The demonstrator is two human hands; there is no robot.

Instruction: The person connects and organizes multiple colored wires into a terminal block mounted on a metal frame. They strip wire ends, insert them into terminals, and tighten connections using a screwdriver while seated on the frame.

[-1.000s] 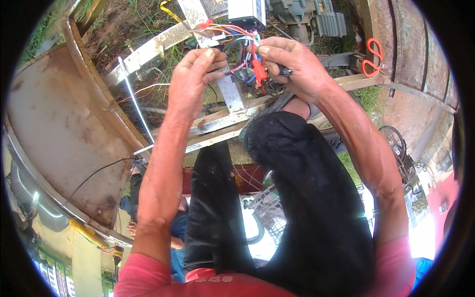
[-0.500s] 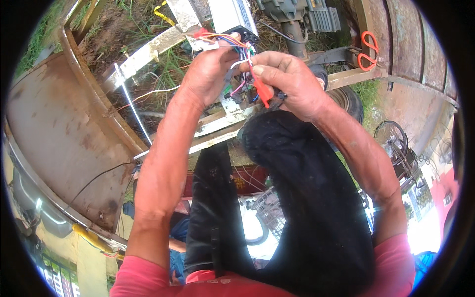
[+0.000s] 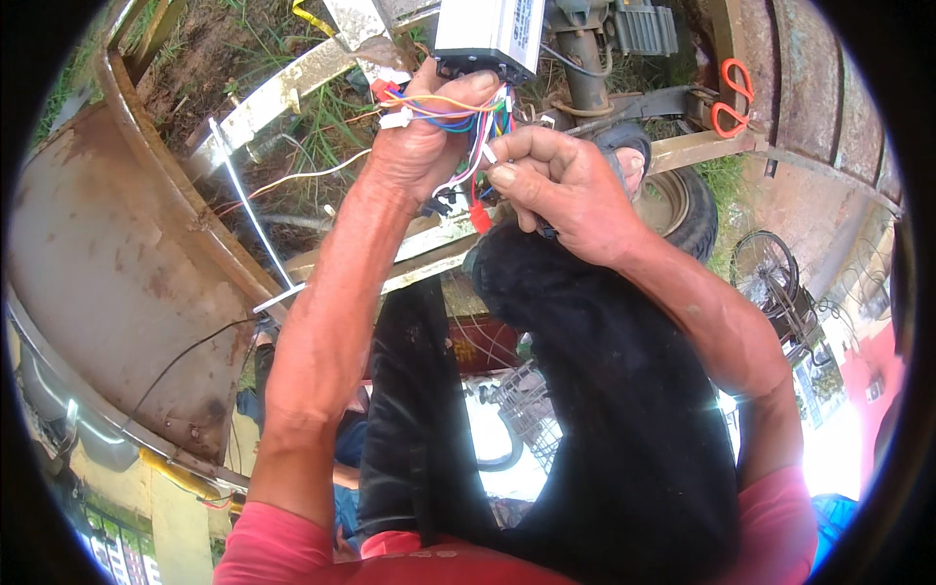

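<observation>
My left hand (image 3: 424,141) is closed around the bundle of colored wires (image 3: 458,105) just under the silver box (image 3: 487,29) with its black end plate, its thumb at that plate. My right hand (image 3: 561,190) is lower and to the right, thumb and forefinger pinched at a small white-tipped wire end (image 3: 488,153) among the hanging wires. A red connector (image 3: 479,216) dangles below my right thumb, with small black connectors beside the wires. A dark piece shows partly under my curled right fingers; I cannot make it out.
A rusty metal frame (image 3: 185,195) and panel (image 3: 117,273) stand left. A motor housing (image 3: 585,68), a tire (image 3: 687,214) and orange hooks (image 3: 731,97) are right. A bicycle (image 3: 770,283) lies beyond. My black-clad legs (image 3: 604,409) are below; another person's legs show behind my left arm.
My left hand has moved up to the box's underside, gathering the wires. My right hand has shifted down and off the red connector to a white-tipped wire. The box appears further right.
</observation>
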